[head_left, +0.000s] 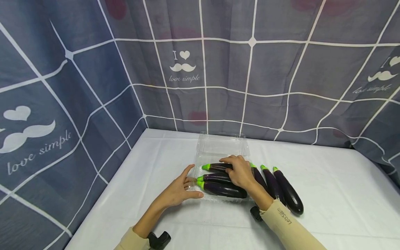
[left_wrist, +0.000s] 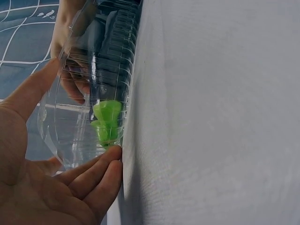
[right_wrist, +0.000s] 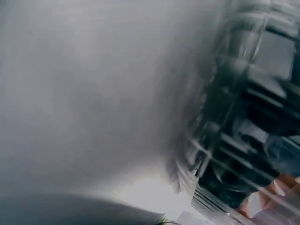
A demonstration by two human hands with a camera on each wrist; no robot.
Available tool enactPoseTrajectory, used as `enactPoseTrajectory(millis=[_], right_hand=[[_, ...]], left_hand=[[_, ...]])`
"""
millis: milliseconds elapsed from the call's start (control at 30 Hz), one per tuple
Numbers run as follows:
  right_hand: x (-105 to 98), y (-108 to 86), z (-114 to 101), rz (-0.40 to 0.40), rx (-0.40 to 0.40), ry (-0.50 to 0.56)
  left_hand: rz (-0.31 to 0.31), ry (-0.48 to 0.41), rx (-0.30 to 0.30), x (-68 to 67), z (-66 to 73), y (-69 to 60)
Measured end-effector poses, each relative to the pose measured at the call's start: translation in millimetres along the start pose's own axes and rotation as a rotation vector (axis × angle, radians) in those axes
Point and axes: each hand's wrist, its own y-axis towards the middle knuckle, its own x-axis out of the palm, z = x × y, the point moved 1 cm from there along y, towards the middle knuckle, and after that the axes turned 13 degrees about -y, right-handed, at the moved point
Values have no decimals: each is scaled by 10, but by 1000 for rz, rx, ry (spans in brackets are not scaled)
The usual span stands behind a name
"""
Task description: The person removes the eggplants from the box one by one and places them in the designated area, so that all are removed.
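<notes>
A clear plastic clamshell container [head_left: 222, 144] lies with its lid laid back. Inside it are three dark purple eggplants with green caps: a far one [head_left: 215, 167], a middle one [head_left: 215, 178] and a near one [head_left: 223, 190]. My right hand [head_left: 239, 172] grips the far eggplant at its right part, thumb and fingers on either side, covering that end. At the container's left end, my left hand [head_left: 178, 191] is spread, its fingertips touching the plastic wall beside the green caps [left_wrist: 107, 119]. The right wrist view is blurred, with dark eggplants [right_wrist: 234, 176] behind the plastic.
Right of the container, three more eggplants lie side by side on the white tablecloth [head_left: 337, 194]: one partly behind my right wrist [head_left: 258, 177], a middle one [head_left: 273, 185] and an outer one [head_left: 289, 191]. A grey checked curtain [head_left: 225, 69] hangs behind and at the left.
</notes>
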Motion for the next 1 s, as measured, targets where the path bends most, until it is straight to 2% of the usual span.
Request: enactPoseTrajectory(millis=[267,567,867,1000], right_hand=[[-17,2,2,-12,-22,-17],[-24,6,33,-80,-22,-2],[-11,-6,55,-36,-18,93],[-21,-14,53,9,-55,109]], left_hand=[[0,5,5,-6,4,-4],[7,-24,-6,-2,-12,6],[2,6,-6,-11,-40,8],[1,5,-6,-15,-44,11]])
